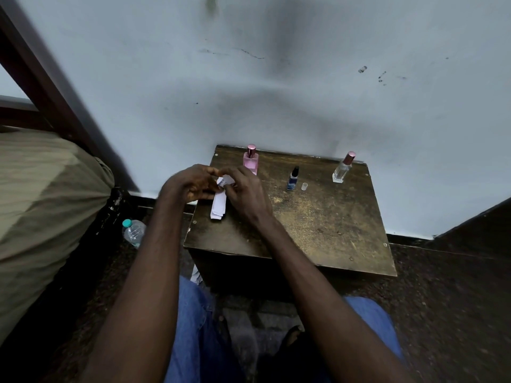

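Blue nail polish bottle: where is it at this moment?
In the head view, the blue nail polish bottle stands upright toward the back of the table, right of the right hand, between the pink perfume bottle and the small clear cap.

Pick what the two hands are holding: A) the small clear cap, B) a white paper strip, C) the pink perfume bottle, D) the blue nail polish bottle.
B: the left hand and the right hand both pinch the white paper strip above the left edge of the table.
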